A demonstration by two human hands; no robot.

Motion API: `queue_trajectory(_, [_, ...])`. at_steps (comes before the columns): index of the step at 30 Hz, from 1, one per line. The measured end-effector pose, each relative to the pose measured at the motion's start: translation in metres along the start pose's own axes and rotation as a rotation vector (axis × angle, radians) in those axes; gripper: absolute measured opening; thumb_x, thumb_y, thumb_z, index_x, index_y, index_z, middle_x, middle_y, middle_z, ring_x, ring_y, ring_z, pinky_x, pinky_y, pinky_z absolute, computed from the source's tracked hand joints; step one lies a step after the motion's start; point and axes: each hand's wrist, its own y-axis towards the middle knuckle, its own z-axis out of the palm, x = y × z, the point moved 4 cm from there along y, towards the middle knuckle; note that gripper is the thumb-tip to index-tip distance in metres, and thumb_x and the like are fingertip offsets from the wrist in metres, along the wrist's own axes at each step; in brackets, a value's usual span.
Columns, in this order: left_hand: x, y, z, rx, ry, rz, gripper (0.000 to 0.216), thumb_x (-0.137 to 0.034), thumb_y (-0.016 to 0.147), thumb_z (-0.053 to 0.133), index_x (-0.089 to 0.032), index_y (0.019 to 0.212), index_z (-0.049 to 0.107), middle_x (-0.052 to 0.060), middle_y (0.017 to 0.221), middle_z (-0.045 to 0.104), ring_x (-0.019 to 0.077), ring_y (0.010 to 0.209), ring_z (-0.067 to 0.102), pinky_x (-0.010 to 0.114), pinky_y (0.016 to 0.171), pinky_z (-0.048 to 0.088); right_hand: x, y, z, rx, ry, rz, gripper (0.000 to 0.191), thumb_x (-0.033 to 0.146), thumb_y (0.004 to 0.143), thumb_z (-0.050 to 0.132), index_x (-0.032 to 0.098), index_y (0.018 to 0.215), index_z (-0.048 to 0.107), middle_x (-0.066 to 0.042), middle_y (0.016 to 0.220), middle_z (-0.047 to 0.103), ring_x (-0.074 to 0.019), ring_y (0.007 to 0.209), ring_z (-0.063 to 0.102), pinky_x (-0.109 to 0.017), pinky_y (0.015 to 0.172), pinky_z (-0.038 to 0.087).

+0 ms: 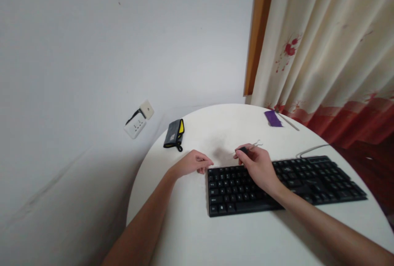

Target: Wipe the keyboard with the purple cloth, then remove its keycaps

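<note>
A black keyboard (pixel 252 207) lies on the white round table. My right hand (pixel 257 166) is above its upper left part, thumb and fingers closed on what looks like a wire keycap puller (pixel 243 150). Its small black part shows between my fingertips, and thin bent wires stick out past the hand. Beside the keyboard's upper left corner is my left hand (pixel 197 162), with curled fingers and the thumb against the index finger. Whether anything is inside that pinch is hidden.
A grey case with yellow lining (pixel 174 134) lies at the table's back left. At the back right are a purple cloth (pixel 273 118) and a thin stick-like tool (pixel 288 122). The keyboard's cable (pixel 314 148) runs off the right edge. A wall socket (pixel 135 125) and curtain (pixel 332 52) stand behind.
</note>
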Motion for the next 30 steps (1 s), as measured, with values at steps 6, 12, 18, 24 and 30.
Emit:
queue_trajectory(6, [0.009, -0.003, -0.002, 0.044, -0.152, -0.063, 0.034, -0.033, 0.068, 0.081, -0.013, 0.096, 0.077, 0.008, 0.084, 0.076, 0.0181, 0.072, 0.07, 0.03, 0.073, 0.055, -0.008, 0.015, 0.047, 0.206, -0.177, -0.08, 0.019, 0.029, 0.092, 0.055, 0.018, 0.078, 0.063, -0.004, 0.073, 0.066, -0.0176, 0.069, 0.06, -0.03, 0.066, 0.046])
queue_trajectory(12, [0.011, 0.0, -0.002, 0.074, -0.153, -0.021, 0.033, -0.022, 0.06, 0.084, -0.014, 0.092, 0.078, 0.008, 0.087, 0.077, 0.0187, 0.078, 0.07, 0.029, 0.075, 0.053, -0.015, 0.013, 0.06, 0.331, -0.341, -0.177, 0.015, 0.026, 0.095, 0.051, 0.019, 0.083, 0.058, -0.004, 0.078, 0.066, -0.0185, 0.072, 0.058, -0.03, 0.068, 0.042])
queue_trajectory(18, [0.007, 0.0, -0.001, 0.089, -0.143, 0.001, 0.025, -0.023, 0.062, 0.084, -0.014, 0.084, 0.077, 0.004, 0.079, 0.073, 0.017, 0.074, 0.067, 0.028, 0.072, 0.051, -0.02, 0.009, 0.064, 0.405, -0.39, -0.22, 0.016, 0.026, 0.096, 0.052, 0.02, 0.083, 0.058, -0.003, 0.079, 0.064, -0.0176, 0.071, 0.056, -0.028, 0.067, 0.04])
queue_trajectory(24, [0.003, 0.0, -0.002, 0.107, -0.051, 0.081, 0.025, -0.031, 0.065, 0.085, -0.012, 0.075, 0.072, 0.002, 0.072, 0.067, 0.0158, 0.07, 0.061, 0.026, 0.066, 0.047, -0.01, -0.001, 0.072, 0.538, -0.507, -0.428, 0.017, 0.026, 0.098, 0.05, 0.021, 0.086, 0.059, -0.005, 0.086, 0.062, -0.0186, 0.08, 0.057, -0.029, 0.072, 0.042])
queue_trajectory(30, [0.003, -0.001, 0.001, 0.107, -0.053, 0.069, 0.031, -0.033, 0.061, 0.087, -0.013, 0.079, 0.072, 0.001, 0.073, 0.067, 0.017, 0.072, 0.062, 0.027, 0.067, 0.049, -0.012, 0.004, 0.072, 0.504, -0.422, -0.382, 0.021, 0.029, 0.098, 0.05, 0.02, 0.082, 0.06, -0.004, 0.081, 0.061, -0.0183, 0.076, 0.055, -0.029, 0.069, 0.041])
